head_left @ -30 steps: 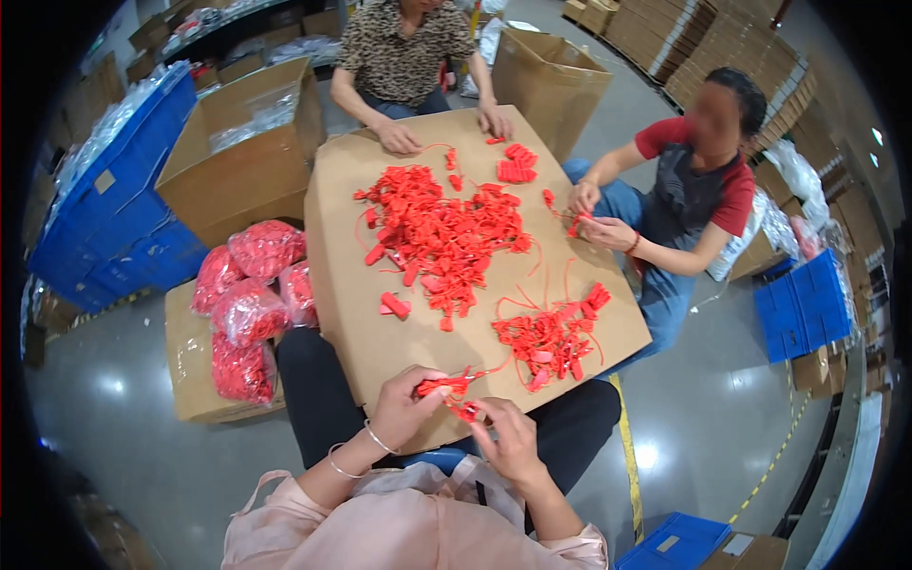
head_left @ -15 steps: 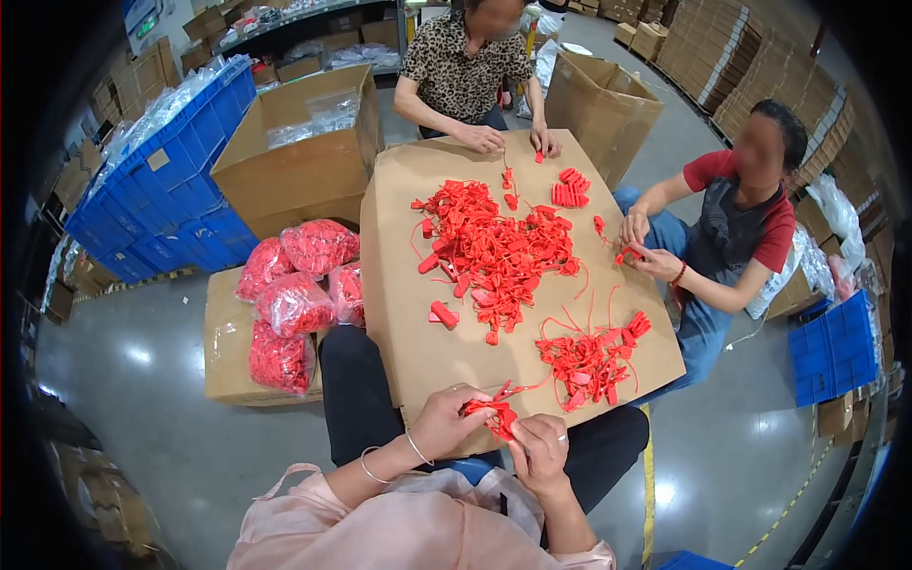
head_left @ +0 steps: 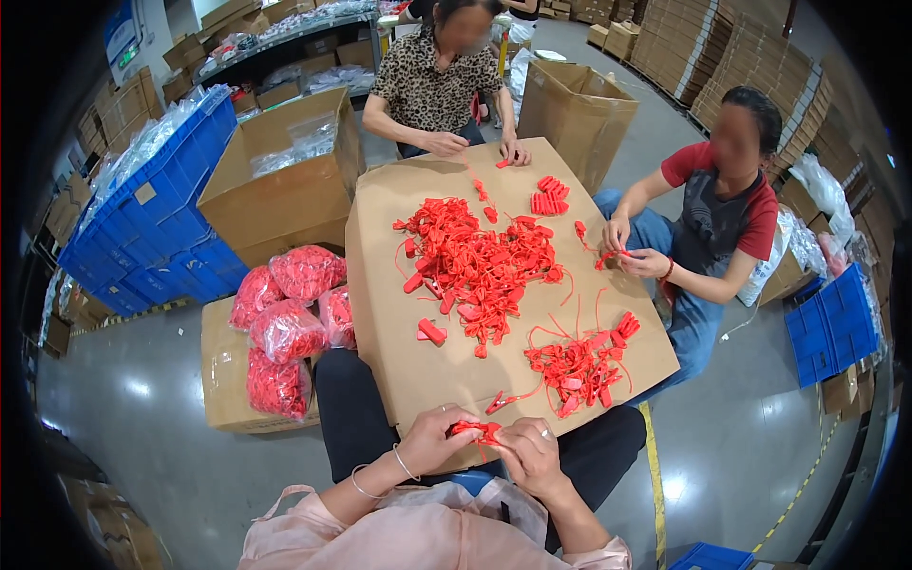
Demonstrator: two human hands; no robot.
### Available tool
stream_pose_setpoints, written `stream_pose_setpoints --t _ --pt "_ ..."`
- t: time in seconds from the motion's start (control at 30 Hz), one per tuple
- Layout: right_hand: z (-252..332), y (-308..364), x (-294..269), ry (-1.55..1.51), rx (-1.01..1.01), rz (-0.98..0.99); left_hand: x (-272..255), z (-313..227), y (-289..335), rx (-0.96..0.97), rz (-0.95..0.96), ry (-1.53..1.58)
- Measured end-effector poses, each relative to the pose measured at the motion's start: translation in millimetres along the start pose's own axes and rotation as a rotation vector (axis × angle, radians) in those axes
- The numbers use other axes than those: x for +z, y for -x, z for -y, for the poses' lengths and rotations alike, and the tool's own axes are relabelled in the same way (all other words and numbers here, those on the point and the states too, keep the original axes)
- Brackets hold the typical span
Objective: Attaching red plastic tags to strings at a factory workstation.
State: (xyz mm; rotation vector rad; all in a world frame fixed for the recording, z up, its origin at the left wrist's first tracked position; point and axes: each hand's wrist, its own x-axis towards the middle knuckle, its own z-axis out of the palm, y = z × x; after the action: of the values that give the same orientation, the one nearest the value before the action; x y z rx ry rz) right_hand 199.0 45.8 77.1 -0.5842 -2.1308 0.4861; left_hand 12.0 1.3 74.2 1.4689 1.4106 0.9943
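At the near edge of the cardboard-covered table point(head_left: 380, 313), my left hand point(head_left: 433, 438) and my right hand point(head_left: 534, 456) pinch a small red corded piece point(head_left: 478, 433) between them. The fingers cover much of it, so its exact shape is hard to make out. Just beyond my hands lies a red clip-like piece point(head_left: 498, 403), its cord trailing right toward a small pile of red corded pieces point(head_left: 575, 375). A much larger heap of the same red pieces point(head_left: 475, 261) spreads over the table's middle. One loose red block-shaped piece point(head_left: 431, 332) sits to its left.
Across the table a person in a patterned shirt point(head_left: 432, 81) handles red pieces; another person in red sleeves point(head_left: 712, 204) does so on the right. Filled plastic bags point(head_left: 287, 330) rest on a carton point(head_left: 223, 370) at left, near blue crates point(head_left: 157, 209) and an open cardboard box point(head_left: 275, 209).
My hands have drawn closer around the red piece. The clip-like piece that stuck up by my fingers now lies on the table beyond them. The view has shifted slightly.
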Motion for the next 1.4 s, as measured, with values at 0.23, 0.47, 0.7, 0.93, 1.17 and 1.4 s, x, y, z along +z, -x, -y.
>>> stream_pose_setpoints --t 0.23,0.47,0.7,0.93,1.17,1.4 --pt "-2.1 4.2 -1.2 -0.074 0.093 0.044 -2.7 6.0 -3.4 0.294 0.075 -0.102" --pt "-8.5 15.7 1.0 -0.484 0.472 0.068 -1.4 11.1 1.0 0.33 0.139 0.004" --pt "-2.1 26.7 5.6 -1.079 0.939 -0.063 6.4 4.9 7.3 0.047 0.214 0.199" --pt "-16.8 62.1 28.7 -1.429 1.107 -0.14 13.5 16.2 2.0 0.16 0.191 0.173" --pt "-24.3 41.3 19.9 -1.316 1.255 -0.015 20.6 27.1 -9.0 -0.131 0.199 0.419" --pt "-45.3 53.3 21.0 -1.509 1.428 0.151 2.3 57.0 -16.3 -0.24 0.104 0.504"
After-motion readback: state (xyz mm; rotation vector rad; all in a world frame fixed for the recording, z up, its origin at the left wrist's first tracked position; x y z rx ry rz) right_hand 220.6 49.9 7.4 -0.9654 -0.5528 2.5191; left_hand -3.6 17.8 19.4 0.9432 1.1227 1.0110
